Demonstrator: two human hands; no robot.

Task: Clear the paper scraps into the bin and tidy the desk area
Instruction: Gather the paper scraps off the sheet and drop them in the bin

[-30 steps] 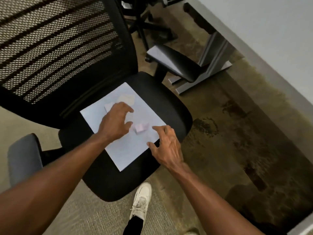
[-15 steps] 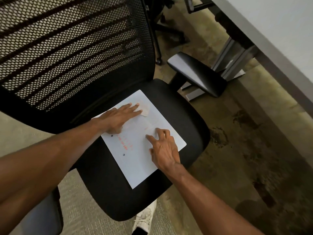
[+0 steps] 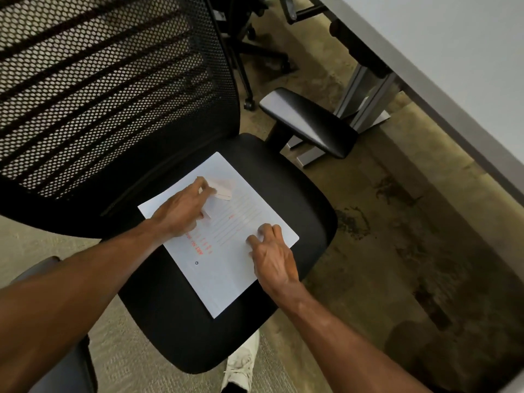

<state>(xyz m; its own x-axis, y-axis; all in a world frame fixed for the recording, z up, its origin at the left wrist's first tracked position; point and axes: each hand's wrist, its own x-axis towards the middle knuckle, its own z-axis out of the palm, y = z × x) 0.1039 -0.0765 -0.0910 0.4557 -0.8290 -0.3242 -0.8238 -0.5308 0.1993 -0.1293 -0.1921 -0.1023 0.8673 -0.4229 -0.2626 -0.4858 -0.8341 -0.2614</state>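
Observation:
A white sheet of paper [image 3: 226, 268] with red lines and red writing lies on the black seat of an office chair [image 3: 312, 194]. Pale paper scraps [image 3: 222, 188] sit near the sheet's far corner. My left hand [image 3: 181, 208] pinches those scraps between thumb and fingers, and one more scrap shows under its palm. My right hand [image 3: 272, 256] rests on the sheet's right edge with fingers bent, and I cannot tell whether it holds a scrap. No bin is in view.
The chair's mesh backrest [image 3: 113, 95] fills the upper left, with its right armrest [image 3: 309, 123] beside the seat. A grey desk [image 3: 453, 66] and its metal leg [image 3: 365, 100] stand at the right. Another chair's wheeled base [image 3: 255, 58] is behind. My white shoe [image 3: 241, 364] is below.
My left hand has closed on the scraps near the sheet's far corner and lifted their edge. My right hand has slid toward the sheet's right edge. The view has drawn closer.

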